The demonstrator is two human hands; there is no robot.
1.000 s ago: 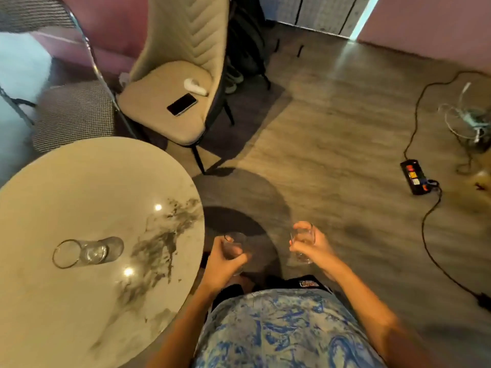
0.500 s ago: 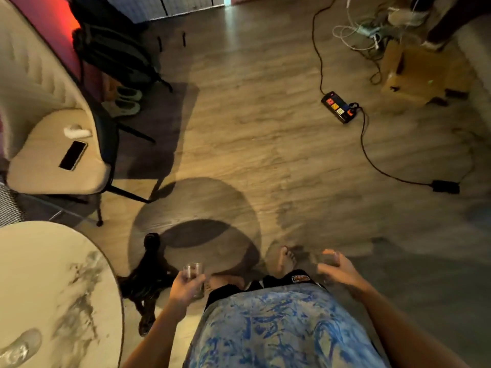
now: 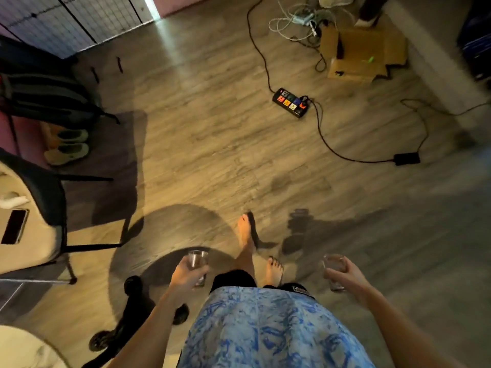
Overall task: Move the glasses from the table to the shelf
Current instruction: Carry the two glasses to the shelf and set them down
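My left hand grips a clear drinking glass upright in front of my left hip. My right hand holds a second clear glass out to the right of my body. Both glasses hang over the wooden floor, away from the table. Only a sliver of the round marble table shows at the bottom left corner. No shelf is in view.
A black power strip with cables trails across the floor ahead, right. A cardboard box sits at the far right. A beige chair with a phone stands left, shoes and a backpack behind it. The table's black base is by my left arm.
The view has swung right, away from the table. The glass left lying on the table has gone out of sight. Both hands still carry their glasses, now spread wider apart as I step forward.
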